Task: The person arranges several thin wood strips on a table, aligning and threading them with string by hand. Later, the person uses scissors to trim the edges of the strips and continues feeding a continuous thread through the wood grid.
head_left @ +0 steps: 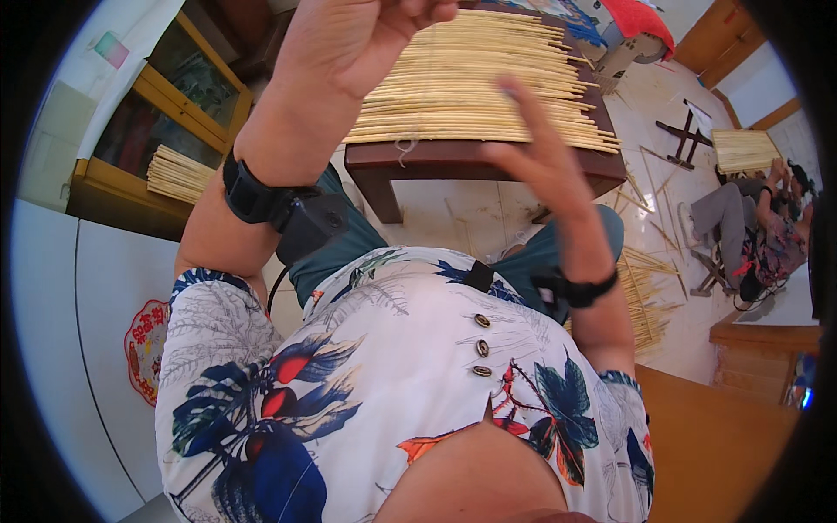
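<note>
A mat of pale reed stalks (471, 78), laid side by side, covers most of a dark brown table (384, 157) in front of me. My left hand (362, 39) is raised over the mat's left part, its fingers curled and partly cut off by the upper edge; whatever they may hold is hidden. Over the mat's near right edge hovers my right hand (549, 166), blurred, thumb and forefinger apart, with nothing visible in it. A thin pale string (404, 150) dangles from the stalks at the table's near edge.
Loose stalks (645, 296) lie on the floor at my right. More bundled stalks (179, 174) rest by a glass-fronted cabinet (187, 74) on the left. Far right, another person (772, 222) sits by a smaller stalk mat (745, 150). A folding stool (686, 139) stands nearby.
</note>
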Motion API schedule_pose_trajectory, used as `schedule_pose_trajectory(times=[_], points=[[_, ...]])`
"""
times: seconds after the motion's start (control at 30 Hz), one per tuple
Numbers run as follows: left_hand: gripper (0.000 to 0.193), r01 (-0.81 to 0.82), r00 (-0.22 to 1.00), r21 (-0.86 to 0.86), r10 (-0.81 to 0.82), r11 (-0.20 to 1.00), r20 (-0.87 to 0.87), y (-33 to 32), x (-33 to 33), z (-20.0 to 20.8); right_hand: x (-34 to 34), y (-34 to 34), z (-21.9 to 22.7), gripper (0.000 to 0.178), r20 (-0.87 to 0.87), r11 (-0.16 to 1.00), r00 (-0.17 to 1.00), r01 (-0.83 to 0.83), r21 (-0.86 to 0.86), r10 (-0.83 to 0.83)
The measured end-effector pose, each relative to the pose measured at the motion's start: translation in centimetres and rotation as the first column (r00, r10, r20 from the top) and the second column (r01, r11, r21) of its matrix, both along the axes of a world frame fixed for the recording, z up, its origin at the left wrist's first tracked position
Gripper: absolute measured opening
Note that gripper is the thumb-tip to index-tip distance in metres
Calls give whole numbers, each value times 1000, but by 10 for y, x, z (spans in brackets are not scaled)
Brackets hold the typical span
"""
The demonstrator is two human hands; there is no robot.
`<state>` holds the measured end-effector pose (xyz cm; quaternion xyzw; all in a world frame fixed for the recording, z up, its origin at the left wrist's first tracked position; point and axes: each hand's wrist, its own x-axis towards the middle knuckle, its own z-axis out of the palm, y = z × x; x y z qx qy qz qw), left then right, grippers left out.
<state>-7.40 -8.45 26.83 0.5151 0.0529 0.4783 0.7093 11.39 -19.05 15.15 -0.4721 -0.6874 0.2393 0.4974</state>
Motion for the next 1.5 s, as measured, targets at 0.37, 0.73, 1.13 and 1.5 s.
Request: schedule_pose_trajectory(times=[0.37, 0.73, 1.13, 1.5], points=[[14, -438, 894, -201, 448, 876, 1, 97, -136, -100, 26, -15, -65, 23, -567, 727, 823, -368, -580, -36], [18, -607, 782, -474, 588, 638, -209, 55, -193, -221, 108, -73, -99, 23, -632, 730, 649, -168, -662, -423], [13, -571, 818, -355, 548, 740, -174, 24, -213, -224, 127, -74, -102, 10, -420, 651, 594, 244, -719, -686], [3, -521, 842, -501, 511, 691, -171, -1, -213, -228, 154, -49, -91, 7, -471, 698, 516, 513, -500, -716]])
